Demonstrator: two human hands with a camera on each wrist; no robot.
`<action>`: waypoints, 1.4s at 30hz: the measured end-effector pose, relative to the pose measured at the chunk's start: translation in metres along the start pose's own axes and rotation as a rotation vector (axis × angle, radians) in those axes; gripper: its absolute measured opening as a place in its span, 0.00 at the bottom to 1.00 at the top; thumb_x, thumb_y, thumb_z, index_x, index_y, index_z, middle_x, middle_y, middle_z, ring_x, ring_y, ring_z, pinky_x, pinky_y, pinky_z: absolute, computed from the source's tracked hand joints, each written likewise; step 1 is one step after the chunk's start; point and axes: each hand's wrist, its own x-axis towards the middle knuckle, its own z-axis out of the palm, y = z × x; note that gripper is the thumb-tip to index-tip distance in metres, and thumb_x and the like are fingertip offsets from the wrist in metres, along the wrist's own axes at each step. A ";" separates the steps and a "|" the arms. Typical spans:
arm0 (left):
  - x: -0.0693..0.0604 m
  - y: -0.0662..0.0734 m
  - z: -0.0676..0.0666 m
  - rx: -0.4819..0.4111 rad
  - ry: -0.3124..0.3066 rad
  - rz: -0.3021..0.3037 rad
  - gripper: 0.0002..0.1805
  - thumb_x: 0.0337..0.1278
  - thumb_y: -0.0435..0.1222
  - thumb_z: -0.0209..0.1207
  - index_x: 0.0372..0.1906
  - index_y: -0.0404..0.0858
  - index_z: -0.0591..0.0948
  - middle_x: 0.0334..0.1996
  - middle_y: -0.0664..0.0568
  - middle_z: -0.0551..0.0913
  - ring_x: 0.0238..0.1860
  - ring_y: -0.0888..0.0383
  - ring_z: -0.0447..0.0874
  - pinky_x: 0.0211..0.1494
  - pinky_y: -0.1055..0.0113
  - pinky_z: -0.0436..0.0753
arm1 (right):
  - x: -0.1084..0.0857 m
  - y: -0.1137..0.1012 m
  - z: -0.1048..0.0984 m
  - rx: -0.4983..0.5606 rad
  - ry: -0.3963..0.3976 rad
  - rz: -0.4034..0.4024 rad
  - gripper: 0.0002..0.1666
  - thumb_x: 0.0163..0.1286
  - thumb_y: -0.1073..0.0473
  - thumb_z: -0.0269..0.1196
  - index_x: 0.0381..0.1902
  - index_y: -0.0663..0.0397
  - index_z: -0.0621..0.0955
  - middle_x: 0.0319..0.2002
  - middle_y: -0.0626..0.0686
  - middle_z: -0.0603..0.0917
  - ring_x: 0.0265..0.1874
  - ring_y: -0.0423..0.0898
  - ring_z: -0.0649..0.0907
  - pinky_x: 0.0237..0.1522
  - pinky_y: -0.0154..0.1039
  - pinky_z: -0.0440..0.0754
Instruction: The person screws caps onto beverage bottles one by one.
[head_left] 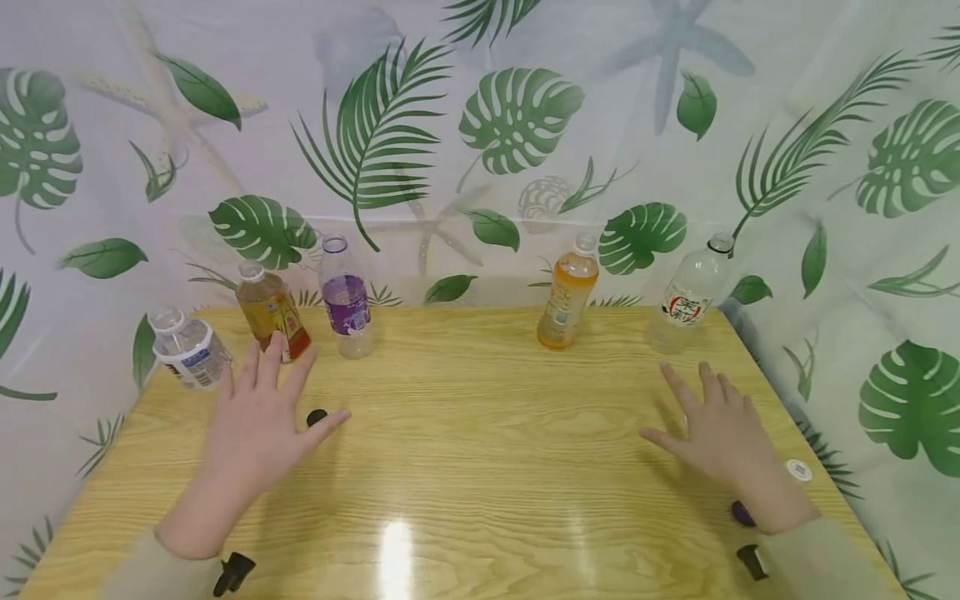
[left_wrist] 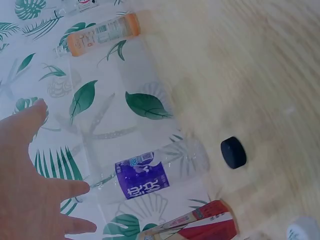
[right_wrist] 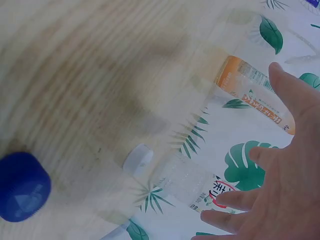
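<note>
My left hand [head_left: 258, 429] is held over the left side of the table with its fingers spread, holding nothing. Beyond its fingertips stand an uncapped bottle with yellow-red label [head_left: 274, 315], a purple-label bottle [head_left: 348, 310] and a short clear bottle [head_left: 191, 350]. A black cap [head_left: 317, 417] lies beside its thumb; the left wrist view shows this cap [left_wrist: 233, 152] too. My right hand [head_left: 720, 433], fingers also spread and empty, is over the right side. In front of it are a clear bottle [head_left: 686, 298] and an orange-label bottle [head_left: 570, 296]. A white cap [right_wrist: 138, 160] shows in the right wrist view.
Near my right forearm lie a white cap [head_left: 799, 471] and a dark purple cap [head_left: 742, 513]. The wooden table [head_left: 465, 450] meets a leaf-patterned cloth [head_left: 450, 167] at its back and sides.
</note>
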 end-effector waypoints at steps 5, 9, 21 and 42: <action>0.006 -0.005 -0.011 0.008 0.063 0.016 0.52 0.63 0.68 0.62 0.82 0.42 0.65 0.81 0.26 0.57 0.80 0.22 0.53 0.79 0.22 0.54 | 0.004 0.001 -0.006 -0.019 0.012 -0.014 0.62 0.69 0.22 0.62 0.84 0.56 0.59 0.73 0.86 0.60 0.66 0.88 0.68 0.60 0.82 0.73; 0.014 -0.010 -0.022 -0.007 0.133 0.023 0.50 0.63 0.64 0.64 0.80 0.39 0.67 0.79 0.25 0.60 0.78 0.22 0.58 0.79 0.24 0.57 | 0.007 0.001 -0.011 -0.008 0.010 -0.013 0.62 0.70 0.23 0.62 0.84 0.57 0.58 0.73 0.86 0.60 0.66 0.88 0.68 0.61 0.81 0.73; 0.029 -0.036 -0.054 -0.021 0.305 -0.038 0.42 0.68 0.53 0.64 0.76 0.31 0.68 0.72 0.23 0.67 0.68 0.21 0.67 0.71 0.25 0.70 | 0.017 0.006 -0.017 0.043 -0.019 0.004 0.58 0.74 0.28 0.61 0.82 0.64 0.60 0.71 0.87 0.64 0.65 0.87 0.70 0.62 0.79 0.74; 0.045 -0.088 -0.050 -0.181 0.572 -0.189 0.49 0.59 0.48 0.71 0.75 0.23 0.64 0.65 0.22 0.74 0.65 0.23 0.71 0.70 0.30 0.70 | 0.023 0.018 -0.005 0.107 -0.103 0.067 0.43 0.74 0.49 0.67 0.74 0.73 0.69 0.60 0.81 0.77 0.55 0.78 0.80 0.49 0.70 0.83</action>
